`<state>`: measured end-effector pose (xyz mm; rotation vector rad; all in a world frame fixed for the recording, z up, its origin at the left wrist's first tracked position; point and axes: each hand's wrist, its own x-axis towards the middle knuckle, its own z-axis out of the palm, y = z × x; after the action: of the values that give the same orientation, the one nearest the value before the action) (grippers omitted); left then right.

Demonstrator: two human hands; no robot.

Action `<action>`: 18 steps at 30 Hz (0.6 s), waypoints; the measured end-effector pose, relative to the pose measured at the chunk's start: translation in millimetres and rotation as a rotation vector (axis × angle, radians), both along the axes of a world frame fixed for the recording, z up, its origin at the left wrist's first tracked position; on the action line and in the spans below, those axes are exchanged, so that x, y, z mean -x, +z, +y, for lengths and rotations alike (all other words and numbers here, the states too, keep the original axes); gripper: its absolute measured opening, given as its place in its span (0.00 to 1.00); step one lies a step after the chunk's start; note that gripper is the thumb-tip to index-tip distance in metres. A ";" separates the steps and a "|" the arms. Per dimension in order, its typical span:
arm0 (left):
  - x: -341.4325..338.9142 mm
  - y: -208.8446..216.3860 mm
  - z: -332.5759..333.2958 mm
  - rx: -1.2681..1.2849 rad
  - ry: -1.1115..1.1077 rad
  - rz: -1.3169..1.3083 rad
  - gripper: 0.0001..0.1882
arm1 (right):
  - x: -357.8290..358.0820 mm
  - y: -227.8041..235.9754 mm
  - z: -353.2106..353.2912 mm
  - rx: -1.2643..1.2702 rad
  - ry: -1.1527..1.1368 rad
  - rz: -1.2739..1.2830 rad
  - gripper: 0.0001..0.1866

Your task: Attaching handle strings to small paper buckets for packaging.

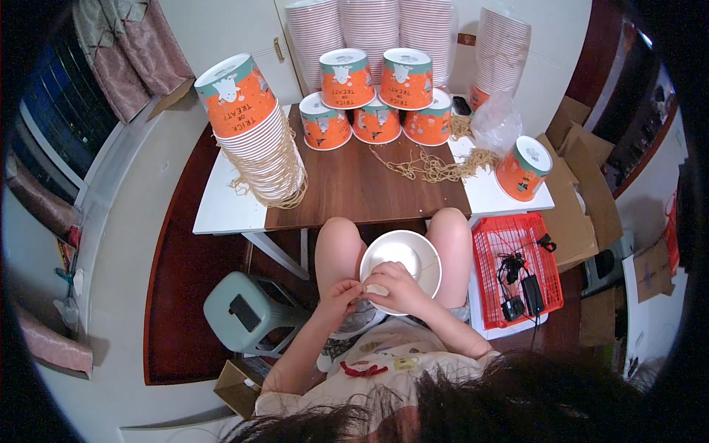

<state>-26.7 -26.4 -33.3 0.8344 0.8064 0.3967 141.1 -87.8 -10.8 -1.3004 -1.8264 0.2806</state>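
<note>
An open paper bucket (422, 247), white inside, rests between my knees with its mouth up. A thin tan strand of cord (430, 267) shows against its inner wall. My right hand (399, 288) reaches across the near side of the mouth, its fingers curled over the rim at the left. Just outside that rim, my left hand (342, 301) is closed in a pinch, its fingertips almost meeting those of the right. Whatever lies between the left fingertips is too small to make out.
On the brown table (317, 199), several orange-and-green buckets (377, 124) stand upside down. A tall bucket stack (258, 148) draped with cords is at left; loose cords (425, 164) lie at right. A red basket (517, 221) holds black adapters. A grey-green stool (229, 336) bears a phone.
</note>
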 end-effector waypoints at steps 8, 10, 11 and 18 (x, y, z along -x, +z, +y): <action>0.3 -1.5 1.3 0.023 -0.030 -0.004 0.06 | 2.1 -0.4 2.0 -0.030 -0.006 -0.027 0.06; 0.7 -3.3 1.6 0.028 -0.026 -0.020 0.06 | 3.3 0.0 3.3 -0.066 0.009 0.022 0.05; 1.2 -3.7 1.9 0.033 -0.022 -0.036 0.06 | 2.5 -2.3 3.4 -0.067 0.009 0.022 0.05; 0.7 -2.8 -0.6 -0.396 -0.037 -0.008 0.04 | 2.7 -7.1 0.8 0.224 0.022 0.206 0.04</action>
<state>-27.4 -27.0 -36.1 1.2128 0.7131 0.5366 138.4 -87.0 -17.9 -1.3492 -1.6700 0.6236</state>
